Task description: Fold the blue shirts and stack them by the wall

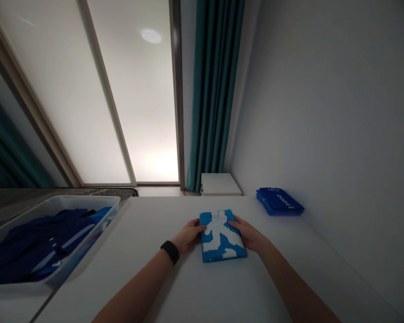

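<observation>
A folded blue-and-white garment (220, 240), a neat rectangle with a large white pattern, is on the white table (148, 278) in front of me. My left hand (187, 235), with a black band on its wrist, grips the left edge, thumb on top. On the opposite side, my right hand (249, 233) pinches the upper right edge, its thumb also on top. The fingers of both hands are partly hidden beneath the cloth. Whether the garment is slightly lifted or rests on the table, I cannot tell.
A stack of folded blue garments (279, 201) lies at the table's back right, by the wall. To the left stands a translucent plastic bin (97, 204) with loose dark blue clothes (43, 242). Behind the table are a white cabinet (220, 184) and a teal curtain (215, 98).
</observation>
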{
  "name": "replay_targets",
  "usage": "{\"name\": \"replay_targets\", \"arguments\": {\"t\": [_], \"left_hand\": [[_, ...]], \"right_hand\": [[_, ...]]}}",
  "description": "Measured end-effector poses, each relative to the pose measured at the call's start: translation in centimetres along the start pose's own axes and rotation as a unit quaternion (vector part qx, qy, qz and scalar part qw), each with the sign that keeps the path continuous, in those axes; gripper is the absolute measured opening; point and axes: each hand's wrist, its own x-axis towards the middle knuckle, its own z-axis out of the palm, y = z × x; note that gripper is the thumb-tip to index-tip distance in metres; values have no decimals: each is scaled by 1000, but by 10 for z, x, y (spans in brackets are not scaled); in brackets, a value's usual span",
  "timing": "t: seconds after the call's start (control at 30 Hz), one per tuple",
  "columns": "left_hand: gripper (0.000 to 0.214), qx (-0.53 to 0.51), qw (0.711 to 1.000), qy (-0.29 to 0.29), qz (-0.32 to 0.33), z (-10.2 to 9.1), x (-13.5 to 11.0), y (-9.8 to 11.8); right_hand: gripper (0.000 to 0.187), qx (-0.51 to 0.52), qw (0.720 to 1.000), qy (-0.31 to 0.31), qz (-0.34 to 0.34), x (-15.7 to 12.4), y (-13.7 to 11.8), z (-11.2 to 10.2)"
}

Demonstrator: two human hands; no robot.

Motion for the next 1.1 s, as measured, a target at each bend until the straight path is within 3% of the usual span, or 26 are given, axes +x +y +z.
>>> {"name": "replay_targets", "arguments": {"t": [0.17,0.47,0.7,0.9,1.1], "left_hand": [[38,-6,1000,-6,-11,13,8,-3],[25,-21,999,-26,-9,10,5,-12],[28,-20,999,-27,15,8,5,-17],[34,-22,999,-31,32,13,-5,-15],[45,-32,997,-50,48,13,-11,-16]], "right_hand": [[48,-3,1000,13,-4,-5,-1,-16],[45,7,999,-23,-47,-10,6,-21],[34,-29,997,24,-64,-8,13,-18],[49,-58,991,27,-116,-2,23,-24],[57,-66,991,44,-104,-8,23,-20]]}}
